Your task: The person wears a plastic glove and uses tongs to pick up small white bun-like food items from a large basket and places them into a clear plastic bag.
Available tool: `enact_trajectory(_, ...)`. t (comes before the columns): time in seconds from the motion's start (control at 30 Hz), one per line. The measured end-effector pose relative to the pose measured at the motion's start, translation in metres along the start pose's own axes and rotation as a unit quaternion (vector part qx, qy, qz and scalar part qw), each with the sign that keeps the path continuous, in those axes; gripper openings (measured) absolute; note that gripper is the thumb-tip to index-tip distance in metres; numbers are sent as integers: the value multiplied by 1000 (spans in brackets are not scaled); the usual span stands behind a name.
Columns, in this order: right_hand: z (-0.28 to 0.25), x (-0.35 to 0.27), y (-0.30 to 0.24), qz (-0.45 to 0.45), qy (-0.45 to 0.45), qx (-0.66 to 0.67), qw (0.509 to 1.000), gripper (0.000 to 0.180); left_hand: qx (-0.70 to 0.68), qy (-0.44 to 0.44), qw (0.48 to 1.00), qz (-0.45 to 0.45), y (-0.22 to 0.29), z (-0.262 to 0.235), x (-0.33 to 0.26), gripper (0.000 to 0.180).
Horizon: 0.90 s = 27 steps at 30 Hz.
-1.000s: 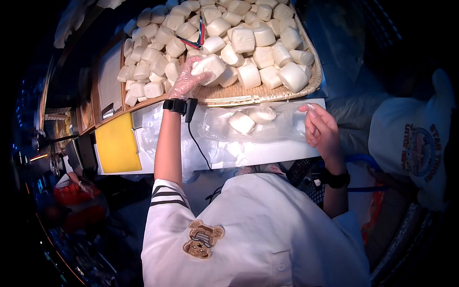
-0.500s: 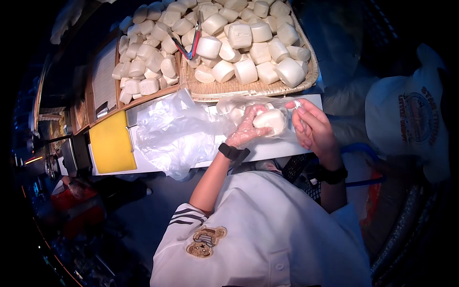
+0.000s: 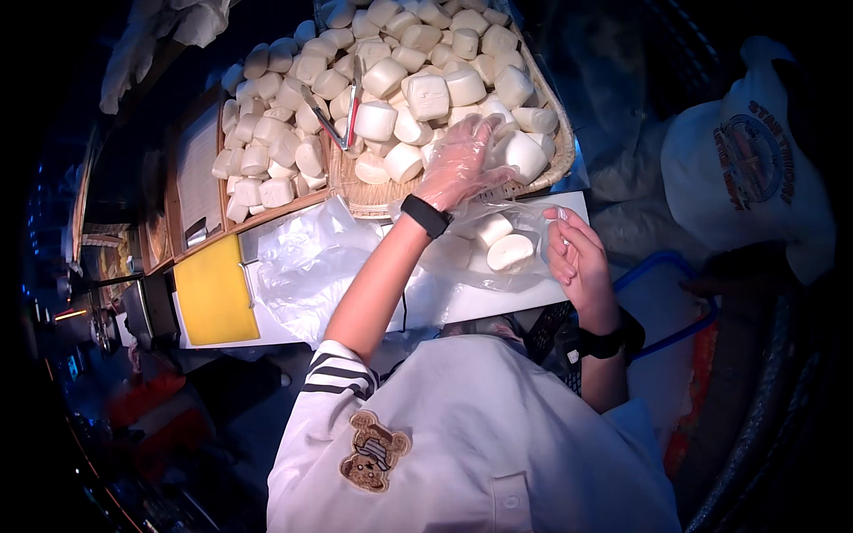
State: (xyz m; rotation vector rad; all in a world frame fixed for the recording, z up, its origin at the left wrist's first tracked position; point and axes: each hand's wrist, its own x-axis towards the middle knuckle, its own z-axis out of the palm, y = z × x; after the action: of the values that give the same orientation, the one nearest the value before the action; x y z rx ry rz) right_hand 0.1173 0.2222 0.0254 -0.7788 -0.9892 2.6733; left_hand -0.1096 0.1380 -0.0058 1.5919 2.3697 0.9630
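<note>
Lifted out of a thin, clear plastic bag (image 3: pixel 540 233) since the earlier frame, the left hand (image 3: pixel 464 160), in a clear glove (image 3: pixel 444 182), spreads its fingers over white, rounded buns (image 3: pixel 428 96) heaped in a tan woven basket (image 3: pixel 362 197); whether it touches one cannot be told. Just nearer the body, the bag holds more buns (image 3: pixel 511 254), and at its right edge the bare right hand (image 3: pixel 579 259) pinches its rim.

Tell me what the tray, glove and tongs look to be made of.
Tray: likely matte straw or wicker, its weave showing. Glove: thin glossy plastic, see-through and wrinkled. Tongs: probably smooth metal, judging by grey shine; red part's material unclear.
</note>
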Motion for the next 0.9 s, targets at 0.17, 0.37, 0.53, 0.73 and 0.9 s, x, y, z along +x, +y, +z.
enact_trajectory(0.17,5,3,0,26,-4,26,999,22,163,-164,938,257,-31,44,52,78)
enact_trajectory(0.37,-14,7,-8,24,31,35,999,20,54,-27,996,60,-20,8,49,83)
enact_trajectory(0.53,-15,11,-5,31,32,34,998,19,165,154,952,-207,-101,-16,53,89)
enact_trajectory(0.73,-21,12,-12,30,25,37,999,19,-332,-54,917,-216,-138,-35,76,88)
enact_trajectory(0.9,-24,9,-11,31,27,37,998,19,-78,-131,950,-272,-128,-18,78,113)
